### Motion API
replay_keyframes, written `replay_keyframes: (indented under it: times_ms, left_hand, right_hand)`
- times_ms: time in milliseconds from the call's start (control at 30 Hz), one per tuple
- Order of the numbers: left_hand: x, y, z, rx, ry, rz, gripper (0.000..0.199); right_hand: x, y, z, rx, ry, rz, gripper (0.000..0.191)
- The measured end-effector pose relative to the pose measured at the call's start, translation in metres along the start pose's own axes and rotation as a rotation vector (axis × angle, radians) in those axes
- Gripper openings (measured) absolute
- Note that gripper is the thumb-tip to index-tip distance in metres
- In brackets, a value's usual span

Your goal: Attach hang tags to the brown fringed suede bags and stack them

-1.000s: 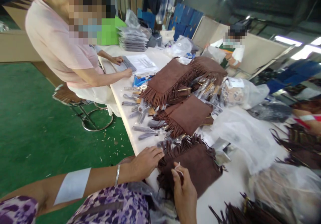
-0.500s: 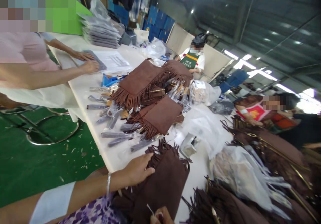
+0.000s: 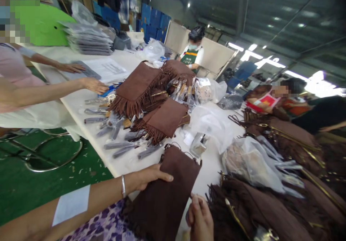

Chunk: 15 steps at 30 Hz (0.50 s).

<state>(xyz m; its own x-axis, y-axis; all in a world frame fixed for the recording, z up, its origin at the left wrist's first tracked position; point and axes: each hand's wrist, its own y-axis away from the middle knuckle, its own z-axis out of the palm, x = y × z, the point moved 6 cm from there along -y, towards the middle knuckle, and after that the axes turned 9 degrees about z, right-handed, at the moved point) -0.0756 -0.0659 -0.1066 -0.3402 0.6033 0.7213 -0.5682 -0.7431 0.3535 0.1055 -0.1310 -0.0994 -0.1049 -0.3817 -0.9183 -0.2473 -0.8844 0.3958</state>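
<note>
A dark brown fringed bag (image 3: pixel 170 187) lies in front of me, its fringe showing at the lower left and thin strands at its top edge. My left hand (image 3: pixel 151 176) grips its left side, thumb on the upper face and fingers out of sight behind. Beside the bag's right edge, my right hand (image 3: pixel 199 212) is closed with thumb and fingertips pinched together. What sits in that pinch, if anything, is too small to make out. Just beyond the top right corner stands a small shiny metal-looking box (image 3: pixel 198 144).
More brown fringed bags (image 3: pixel 167 116) with plastic-wrapped parts pile up ahead. Brown bags with gold zippers (image 3: pixel 259 205) and a clear plastic bag (image 3: pixel 251 161) crowd the right. A co-worker's hand (image 3: pixel 96 85) reaches to blue scissors at left; other people work farther back.
My right hand has risen from the bag's lower face to its right edge. The top fringe no longer spreads out. The co-worker's hand has moved from the grey piece to the blue scissors.
</note>
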Motion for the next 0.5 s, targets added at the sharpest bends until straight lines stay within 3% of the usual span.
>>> replay_keyframes:
  times_ms: [100,200,367,500]
  left_hand:
    - [0.022,-0.001,-0.012,0.101,-0.07,0.069,0.043]
    - [0.053,-0.014,-0.017,0.103,-0.157,0.11,0.044]
    - [0.124,-0.025,-0.008,-0.009,-0.409,0.116,0.042]
    - [0.177,-0.023,0.022,-0.2,-0.591,0.111,0.043]
  right_hand:
    - [-0.036,0.007,0.012,-0.052,0.004,-0.059,0.039]
    - [-0.059,0.007,0.004,-0.055,-0.05,-0.093,0.038]
    - [-0.043,0.018,-0.032,-0.012,-0.123,-0.002,0.033]
    - [-0.024,0.039,-0.049,-0.002,-0.066,0.07,0.04]
